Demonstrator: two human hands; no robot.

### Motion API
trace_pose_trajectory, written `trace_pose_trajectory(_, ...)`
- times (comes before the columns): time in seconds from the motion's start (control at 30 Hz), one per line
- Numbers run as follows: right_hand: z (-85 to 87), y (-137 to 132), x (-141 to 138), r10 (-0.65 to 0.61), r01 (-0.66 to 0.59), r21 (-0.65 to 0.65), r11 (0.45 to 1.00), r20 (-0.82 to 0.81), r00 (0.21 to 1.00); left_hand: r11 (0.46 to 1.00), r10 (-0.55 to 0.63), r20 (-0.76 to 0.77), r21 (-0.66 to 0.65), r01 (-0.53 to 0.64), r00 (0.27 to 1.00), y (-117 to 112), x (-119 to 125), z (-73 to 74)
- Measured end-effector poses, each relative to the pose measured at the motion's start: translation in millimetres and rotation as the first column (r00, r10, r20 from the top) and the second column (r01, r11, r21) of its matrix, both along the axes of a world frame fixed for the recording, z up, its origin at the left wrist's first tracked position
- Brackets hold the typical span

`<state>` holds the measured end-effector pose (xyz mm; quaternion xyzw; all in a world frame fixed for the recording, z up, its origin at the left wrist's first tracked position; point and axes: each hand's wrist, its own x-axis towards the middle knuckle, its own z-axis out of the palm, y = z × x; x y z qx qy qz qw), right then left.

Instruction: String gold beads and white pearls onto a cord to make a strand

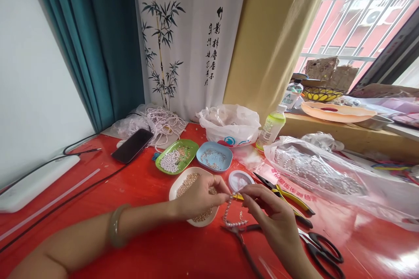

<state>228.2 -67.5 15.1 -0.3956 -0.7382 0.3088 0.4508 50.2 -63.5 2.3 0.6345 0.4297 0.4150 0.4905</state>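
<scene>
Near the front middle of the red table, my left hand (204,195) pinches the upper end of a short pearl bead strand (233,224). The strand hangs in a curve below my fingertips, with a small gold chain (241,215) at its other end. Close by on the right, my right hand (270,209) has thumb and finger pressed together at the same end of the strand; the fine detail between the fingertips is too small to make out. Under my left hand is a white dish (173,192) of gold beads, partly hidden. A round white lid-like container (231,178) stands just behind the fingertips.
A green dish (193,146) of beads and a blue dish (201,150) of metal pieces stand behind. Yellow-handled pliers (291,198), dark-handled pliers (244,246) and scissors (322,250) lie right. Farther out are a phone (132,146), a bottle (271,127) and a bead bag (317,170).
</scene>
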Motion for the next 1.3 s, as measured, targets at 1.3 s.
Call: trace_pose_trajectory(1.3, 11.3, -1, -5, -0.059, -0.041, -0.423, 0.905, -0.221, 0.973, 0.998, 0.004, -0.023, 0.069, -0.002, 1.0, -7, 7, 4.6)
